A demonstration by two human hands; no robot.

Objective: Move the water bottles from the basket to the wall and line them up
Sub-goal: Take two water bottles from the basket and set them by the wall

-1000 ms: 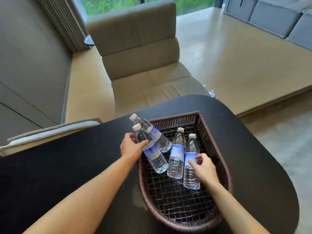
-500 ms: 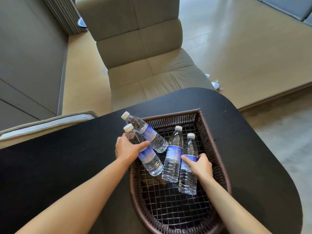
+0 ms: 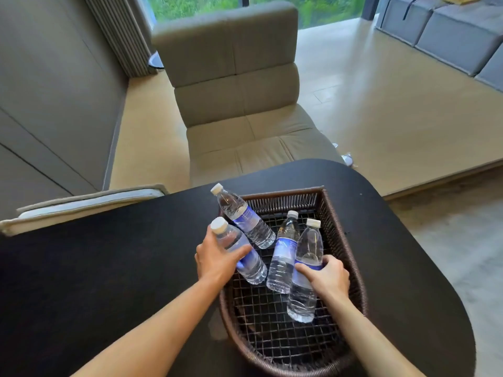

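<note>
- My left hand [image 3: 217, 261] grasps a tilted bottle [image 3: 239, 251] at the basket [image 3: 344, 227] rim, cap toward the wall [image 3: 54, 91].
- My right hand [image 3: 328, 278] clenches another bottle [image 3: 306, 273], nearly upright, inside.

Compared with one second ago, my left hand [image 3: 217, 261] has closed more fully around its clear plastic water bottle with the blue label [image 3: 239, 251] and has raised it, so its white cap now stands higher and nearer to me. My right hand [image 3: 326, 276] has lifted the rightmost clear bottle [image 3: 306, 273]; it now stands more upright, above the wire floor of the dark brown woven basket [image 3: 351, 240]. My head camera also tilted down, then up again.
</note>
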